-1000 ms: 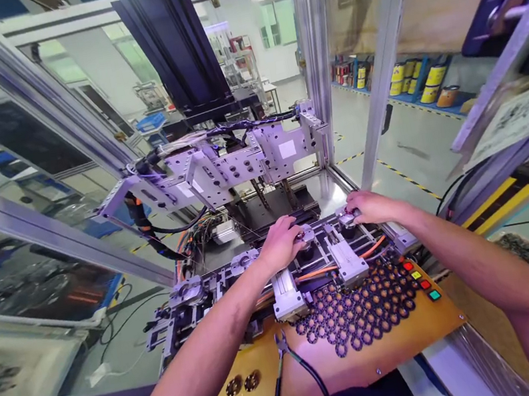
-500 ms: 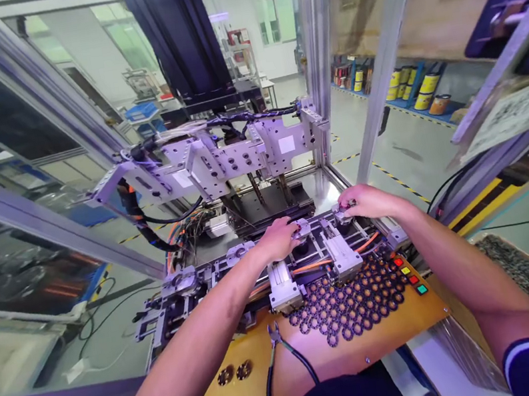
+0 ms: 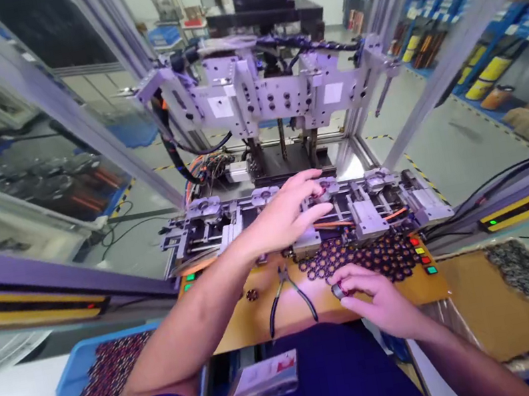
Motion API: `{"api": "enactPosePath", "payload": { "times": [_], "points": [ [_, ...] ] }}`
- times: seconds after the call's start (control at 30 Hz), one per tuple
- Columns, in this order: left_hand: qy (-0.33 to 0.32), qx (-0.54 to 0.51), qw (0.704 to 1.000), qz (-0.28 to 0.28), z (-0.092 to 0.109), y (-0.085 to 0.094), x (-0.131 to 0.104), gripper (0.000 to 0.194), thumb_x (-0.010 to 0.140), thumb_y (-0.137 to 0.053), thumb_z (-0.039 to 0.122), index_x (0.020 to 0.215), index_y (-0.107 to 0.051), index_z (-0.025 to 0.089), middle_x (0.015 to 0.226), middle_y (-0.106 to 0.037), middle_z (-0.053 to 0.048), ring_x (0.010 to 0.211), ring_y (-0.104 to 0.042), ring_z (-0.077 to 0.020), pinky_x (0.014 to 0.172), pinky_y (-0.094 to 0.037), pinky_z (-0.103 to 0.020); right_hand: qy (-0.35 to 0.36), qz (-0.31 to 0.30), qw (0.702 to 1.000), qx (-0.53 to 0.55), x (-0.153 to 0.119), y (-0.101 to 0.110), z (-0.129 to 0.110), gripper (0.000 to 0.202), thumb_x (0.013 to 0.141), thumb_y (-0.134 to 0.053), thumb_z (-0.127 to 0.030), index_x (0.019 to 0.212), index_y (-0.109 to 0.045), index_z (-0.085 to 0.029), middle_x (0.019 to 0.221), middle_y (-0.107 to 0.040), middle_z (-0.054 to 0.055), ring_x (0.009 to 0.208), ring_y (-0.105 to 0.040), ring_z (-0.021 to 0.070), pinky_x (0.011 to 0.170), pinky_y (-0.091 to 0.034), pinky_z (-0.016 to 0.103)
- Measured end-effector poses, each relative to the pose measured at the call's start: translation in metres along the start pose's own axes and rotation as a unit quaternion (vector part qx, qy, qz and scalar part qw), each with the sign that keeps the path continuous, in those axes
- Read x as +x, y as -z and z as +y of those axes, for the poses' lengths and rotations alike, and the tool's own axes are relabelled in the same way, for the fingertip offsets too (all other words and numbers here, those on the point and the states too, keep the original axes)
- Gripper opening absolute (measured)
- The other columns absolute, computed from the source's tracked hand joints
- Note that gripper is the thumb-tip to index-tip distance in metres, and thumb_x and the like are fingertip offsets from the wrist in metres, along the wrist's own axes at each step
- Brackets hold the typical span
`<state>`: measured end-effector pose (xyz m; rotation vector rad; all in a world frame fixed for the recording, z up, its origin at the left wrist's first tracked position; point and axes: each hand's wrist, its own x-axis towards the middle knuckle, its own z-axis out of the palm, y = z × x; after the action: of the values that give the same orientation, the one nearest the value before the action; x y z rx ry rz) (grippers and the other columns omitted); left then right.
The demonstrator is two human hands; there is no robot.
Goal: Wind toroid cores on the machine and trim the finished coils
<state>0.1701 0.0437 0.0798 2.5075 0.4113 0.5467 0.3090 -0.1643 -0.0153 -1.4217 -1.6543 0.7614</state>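
Note:
My left hand (image 3: 291,210) reaches over the fixture row (image 3: 369,217), its thumb and fingers around a small round part (image 3: 323,189) at the third seat. My right hand (image 3: 375,298) is above the front of the yellow-brown plate (image 3: 333,318), pinching a small metal ring part (image 3: 339,290) between thumb and fingers. Beside it many dark rings (image 3: 380,256) lie flat in a close group. Black-handled pliers (image 3: 286,289) rest open on the plate, with a brass-coloured disc (image 3: 252,295) to their left.
Behind the fixtures stands a metal press head (image 3: 273,98) with cables. Coloured buttons (image 3: 426,259) sit at the plate's right. A blue tray (image 3: 78,371) of parts is at lower left, a box (image 3: 504,313) with dark parts at right. Frame posts rise on both sides.
The view has swung left and down. My right hand has drawn back from the right-hand fixture to the plate's front with a ring part. My left hand stays over the fixtures, its fingers more spread.

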Motion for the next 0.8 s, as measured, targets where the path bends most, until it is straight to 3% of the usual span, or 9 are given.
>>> {"api": "enactPosePath", "payload": {
  "times": [0.07,0.13,0.2,0.3,0.43,0.53,0.6,0.7,0.8],
  "points": [
    [0.015,-0.069,0.996,0.059,0.004,0.008,-0.066,0.016,0.098,-0.046,0.029,0.103,-0.058,0.020,0.143,-0.051,-0.012,0.133,-0.050,-0.0219,0.110,-0.042,-0.039,0.006,-0.004,1.000,-0.030,-0.003,-0.024,0.008,0.007,0.093,-0.058,-0.019,0.091,-0.064,-0.022,0.103,-0.066,0.007,0.097,-0.066,0.0197,0.085,-0.056,0.033],
    [0.107,-0.073,0.985,0.113,-0.002,0.003,-0.135,0.016,0.099,-0.044,0.028,0.100,-0.059,0.021,0.129,-0.061,-0.012,0.122,-0.058,-0.0219,0.103,-0.048,-0.039,0.018,-0.019,0.999,-0.040,0.000,-0.050,0.017,0.010,0.094,-0.056,-0.017,0.092,-0.065,-0.021,0.099,-0.066,0.007,0.093,-0.065,0.0197,0.083,-0.055,0.033],
    [0.206,-0.011,0.969,0.136,-0.018,-0.013,-0.197,0.021,0.099,-0.041,0.028,0.097,-0.061,0.021,0.109,-0.068,-0.008,0.104,-0.066,-0.0185,0.090,-0.055,-0.033,0.044,-0.051,0.997,-0.043,0.010,-0.079,0.026,0.013,0.093,-0.055,-0.014,0.092,-0.066,-0.021,0.096,-0.066,0.007,0.090,-0.064,0.0193,0.081,-0.055,0.032],
    [0.261,0.038,0.957,0.121,-0.048,-0.048,-0.257,0.019,0.095,-0.048,0.028,0.092,-0.065,0.019,0.090,-0.070,-0.007,0.087,-0.069,-0.0206,0.078,-0.058,-0.034,0.093,-0.103,0.988,-0.067,0.035,-0.126,0.036,0.012,0.090,-0.059,-0.012,0.087,-0.068,-0.020,0.093,-0.066,0.006,0.088,-0.062,0.0192,0.081,-0.053,0.032],
    [0.284,0.071,0.951,0.099,-0.073,-0.086,-0.279,0.016,0.092,-0.052,0.025,0.087,-0.066,0.020,0.088,-0.072,-0.008,0.084,-0.069,-0.0232,0.081,-0.057,-0.039,0.125,-0.128,0.976,-0.123,0.067,-0.179,0.036,0.014,0.088,-0.060,-0.010,0.081,-0.068,-0.019,0.092,-0.063,0.008,0.090,-0.057,0.0217,0.083,-0.050,0.036],
    [0.297,0.091,0.943,0.119,-0.076,-0.101,-0.280,0.014,0.092,-0.052,0.026,0.093,-0.064,0.019,0.098,-0.071,-0.011,0.094,-0.067,-0.0267,0.089,-0.054,-0.045,0.130,-0.117,0.971,-0.164,0.067,-0.189,0.032,0.019,0.091,-0.053,-0.010,0.087,-0.069,-0.019,0.099,-0.063,0.011,0.094,-0.056,0.0238,0.084,-0.049,0.039],
    [0.303,0.105,0.936,0.146,-0.075,-0.107,-0.279,0.016,0.093,-0.052,0.029,0.100,-0.061,0.018,0.111,-0.067,-0.016,0.108,-0.062,-0.0305,0.096,-0.050,-0.050,0.131,-0.102,0.969,-0.185,0.054,-0.178,0.032,0.018,0.092,-0.053,-0.013,0.091,-0.069,-0.020,0.101,-0.063,0.011,0.096,-0.056,0.0239,0.086,-0.048,0.039],
    [0.296,0.118,0.933,0.167,-0.073,-0.114,-0.273,0.035,0.089,-0.059,0.040,0.114,-0.056,0.016,0.133,-0.054,-0.023,0.130,-0.047,-0.0369,0.106,-0.041,-0.057,0.106,-0.051,0.969,-0.219,0.029,-0.144,0.041,0.019,0.094,-0.052,-0.016,0.097,-0.069,-0.021,0.100,-0.064,0.010,0.095,-0.057,0.0237,0.087,-0.049,0.041],
    [0.267,0.117,0.946,0.145,-0.078,-0.120,-0.257,0.048,0.083,-0.067,0.048,0.121,-0.058,0.020,0.144,-0.048,-0.020,0.141,-0.036,-0.0399,0.112,-0.033,-0.059,0.053,0.020,0.963,-0.263,0.011,-0.107,0.057,0.022,0.096,-0.049,-0.018,0.103,-0.070,-0.020,0.098,-0.064,0.011,0.094,-0.057,0.0261,0.085,-0.050,0.044]
  ]
}}
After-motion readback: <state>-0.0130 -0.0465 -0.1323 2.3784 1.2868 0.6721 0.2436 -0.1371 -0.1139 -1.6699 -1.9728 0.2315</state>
